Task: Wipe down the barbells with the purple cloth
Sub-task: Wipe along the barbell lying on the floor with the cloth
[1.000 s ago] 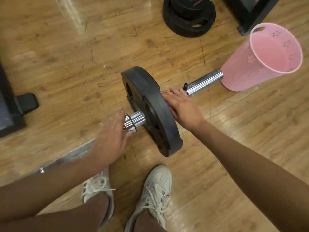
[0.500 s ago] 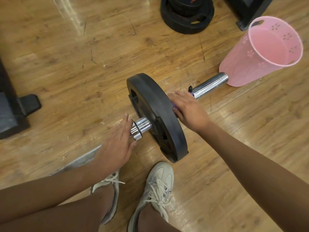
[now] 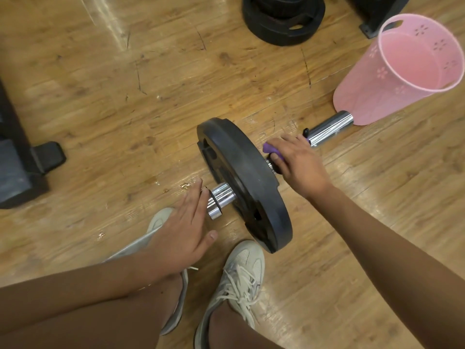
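The right hand (image 3: 300, 163) curls round the purple cloth (image 3: 271, 148), wrapping it onto the barbell (image 3: 329, 127) just right of the black weight plate (image 3: 245, 177), which stands on edge on the bar. The left hand (image 3: 182, 222) lies spread with straight fingers, its fingertips (image 3: 200, 183) touching the chrome collar on the plate's near-left side. The bar's bare chrome end runs far-right until it meets the base of a pink basket (image 3: 372, 91). A stack of black plates (image 3: 284, 21) sits at the far edge of the wooden floor (image 3: 125, 96), and pale laced shoes (image 3: 239, 273) stand near the plate
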A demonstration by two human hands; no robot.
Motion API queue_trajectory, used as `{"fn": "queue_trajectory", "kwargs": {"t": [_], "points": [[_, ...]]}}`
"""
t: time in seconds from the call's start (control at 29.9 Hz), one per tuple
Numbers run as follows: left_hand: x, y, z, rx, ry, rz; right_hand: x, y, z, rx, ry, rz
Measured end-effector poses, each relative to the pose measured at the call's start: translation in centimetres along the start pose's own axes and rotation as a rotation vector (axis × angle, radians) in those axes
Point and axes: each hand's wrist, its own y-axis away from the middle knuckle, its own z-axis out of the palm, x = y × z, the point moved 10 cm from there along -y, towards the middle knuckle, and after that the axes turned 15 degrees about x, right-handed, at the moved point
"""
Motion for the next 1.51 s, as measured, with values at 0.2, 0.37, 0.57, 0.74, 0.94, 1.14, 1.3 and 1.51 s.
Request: {"fn": "queue_trajectory", "kwargs": {"t": [0.2,0.37,0.57,0.74,0.94,1.14,1.3,1.51], "points": [[0.7,0.5,0.0,0.002,0.043,0.051,-3.3,2.6,2.2,-0.107,-0.031,-0.121],[1.0,0.7,0.1,-0.007,0.050,0.085,-0.6,1.8,0.7,-0.039,-0.045,-0.052],[1.2,0.8,0.2,-0.012,0.021,0.121,-0.9,1.9,1.8,0.054,0.028,0.116],[1.1,0.7,0.1,-0.028,0.019,0.108,-2.8,2.3,2.6,-0.064,-0.039,-0.062],[0.4,0.4,0.1,-0.041,-0.006,0.080,1.2,0.4,0.3,0.053,0.035,0.155],[-1.1,-0.4,-0.2,-0.012,-0.012,0.016,-1.3,0.3,2.4,-0.035,-0.049,0.006],[-2.9,-1.6,-0.9,0.028,-0.036,-0.066,0.3,-2.9,2.6,-0.014,-0.008,0.016],[-4.7,-3.0,-2.1,0.079,-0.079,-0.112,0.4,-4.9,3.3,0.062,-0.010,0.084]]}}
